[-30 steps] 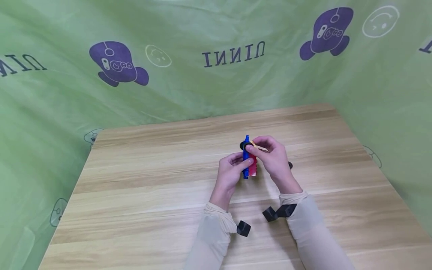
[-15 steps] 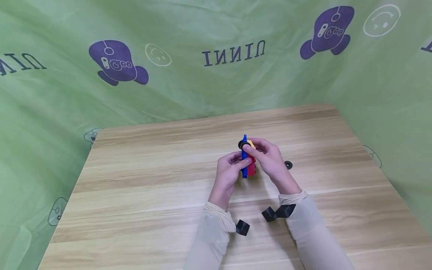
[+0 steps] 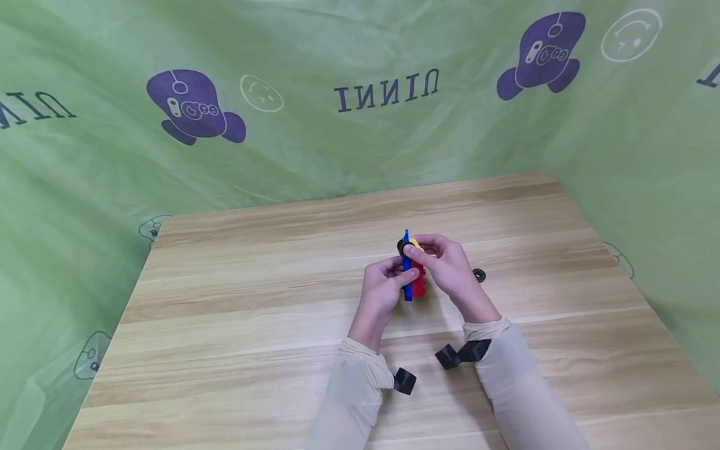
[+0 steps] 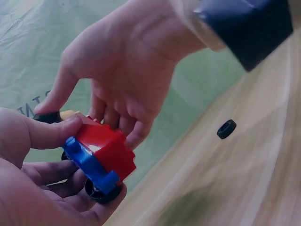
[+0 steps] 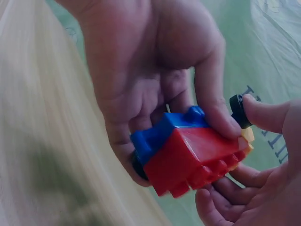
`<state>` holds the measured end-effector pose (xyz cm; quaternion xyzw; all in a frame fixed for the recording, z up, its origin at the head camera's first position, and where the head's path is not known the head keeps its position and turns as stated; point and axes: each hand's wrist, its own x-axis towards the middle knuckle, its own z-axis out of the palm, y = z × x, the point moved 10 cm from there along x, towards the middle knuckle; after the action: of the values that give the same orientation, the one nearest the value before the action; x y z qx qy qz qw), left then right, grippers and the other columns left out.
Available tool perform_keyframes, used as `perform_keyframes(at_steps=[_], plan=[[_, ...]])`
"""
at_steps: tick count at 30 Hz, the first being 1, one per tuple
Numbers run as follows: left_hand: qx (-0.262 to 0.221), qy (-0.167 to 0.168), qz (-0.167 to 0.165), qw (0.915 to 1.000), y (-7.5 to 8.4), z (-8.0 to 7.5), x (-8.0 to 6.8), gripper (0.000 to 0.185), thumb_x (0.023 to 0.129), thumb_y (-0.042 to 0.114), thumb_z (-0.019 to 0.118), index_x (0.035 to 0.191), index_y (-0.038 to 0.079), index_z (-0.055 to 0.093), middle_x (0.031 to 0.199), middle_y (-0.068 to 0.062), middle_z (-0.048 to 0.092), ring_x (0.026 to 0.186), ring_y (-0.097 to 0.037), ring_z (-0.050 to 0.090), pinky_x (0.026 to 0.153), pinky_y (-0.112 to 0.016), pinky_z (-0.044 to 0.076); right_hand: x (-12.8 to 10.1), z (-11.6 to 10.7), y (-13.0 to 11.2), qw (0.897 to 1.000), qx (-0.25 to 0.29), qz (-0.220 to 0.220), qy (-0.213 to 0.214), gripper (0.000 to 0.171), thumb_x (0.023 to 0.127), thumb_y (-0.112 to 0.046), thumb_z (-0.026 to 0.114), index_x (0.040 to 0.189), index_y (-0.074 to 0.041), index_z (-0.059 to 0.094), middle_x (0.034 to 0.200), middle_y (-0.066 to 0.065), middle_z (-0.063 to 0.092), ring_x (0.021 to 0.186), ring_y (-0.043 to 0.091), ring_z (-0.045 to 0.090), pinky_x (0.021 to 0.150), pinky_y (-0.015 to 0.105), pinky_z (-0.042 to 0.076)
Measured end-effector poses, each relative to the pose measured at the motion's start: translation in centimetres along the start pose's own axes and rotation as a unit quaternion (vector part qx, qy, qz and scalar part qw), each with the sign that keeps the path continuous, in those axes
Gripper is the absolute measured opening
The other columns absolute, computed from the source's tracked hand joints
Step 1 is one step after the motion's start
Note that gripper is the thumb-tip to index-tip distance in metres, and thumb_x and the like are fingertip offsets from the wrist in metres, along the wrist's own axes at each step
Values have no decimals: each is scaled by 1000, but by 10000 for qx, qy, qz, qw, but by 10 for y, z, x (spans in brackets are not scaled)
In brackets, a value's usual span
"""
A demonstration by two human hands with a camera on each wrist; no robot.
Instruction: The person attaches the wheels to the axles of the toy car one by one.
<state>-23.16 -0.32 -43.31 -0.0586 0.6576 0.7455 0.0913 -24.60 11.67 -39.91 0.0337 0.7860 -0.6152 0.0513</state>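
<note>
A small block toy car (image 3: 414, 275) with a blue base, a red block (image 5: 197, 157), a yellow piece and black wheels is held upright above the wooden table (image 3: 236, 312). My left hand (image 3: 400, 276) grips its lower part, thumb on the red and blue side (image 4: 101, 155). My right hand (image 3: 420, 251) holds the upper end, its thumb (image 5: 265, 113) pressing a black wheel (image 5: 236, 110) against the blue base while its fingers curl behind the car. Another wheel (image 4: 101, 193) sits at the car's low end against my left palm.
A loose black wheel (image 3: 479, 274) lies on the table just right of my right hand, and shows as a small ring (image 4: 226, 128) in the left wrist view. Green printed cloth (image 3: 360, 125) walls the table's back and sides.
Both hands with the car dipped slightly toward me and the car turned a little more upright. The loose wheel, hidden behind my right hand at first, is now in view.
</note>
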Motion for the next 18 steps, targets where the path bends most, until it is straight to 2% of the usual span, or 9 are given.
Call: perform_keyframes(at_steps=[3,6,10,14,18], plan=[[57,103,94,9999,2,1,-2,31,80,-1,71,110,-6,67,93,-20,69,76,-11,63,73,-24,54,0,1,0,10000,-8,67,46,48,87,-29,68,123,0,57,113,19,63,96,20,61,77,20,48],[-122,177,129,9997,0,0,-1,30,79,0,71,109,-4,68,94,-21,70,77,-11,64,75,-25,54,-1,3,-2,10000,6,17,63,50,88,-30,67,125,1,56,115,21,62,98,23,62,75,19,48],[-349,87,135,9993,-2,1,2,31,79,4,73,109,-2,69,96,-20,70,79,-11,65,78,-24,52,-1,2,-7,9999,-73,-120,-7,51,88,-33,66,126,-1,54,116,20,62,103,27,61,80,21,48],[-325,18,109,9994,-2,0,3,32,78,8,75,108,-1,69,93,-14,72,80,-10,64,78,-23,50,1,-1,-8,9990,-261,-277,-220,51,89,-36,64,127,-4,54,118,17,62,105,26,59,84,26,47],[-375,43,43,9993,-1,-2,4,33,77,8,76,108,0,69,93,-11,72,81,-10,64,78,-23,50,4,-15,-4,9985,-308,-338,-313,54,89,-40,62,131,-7,51,122,15,61,110,27,57,90,34,46]])
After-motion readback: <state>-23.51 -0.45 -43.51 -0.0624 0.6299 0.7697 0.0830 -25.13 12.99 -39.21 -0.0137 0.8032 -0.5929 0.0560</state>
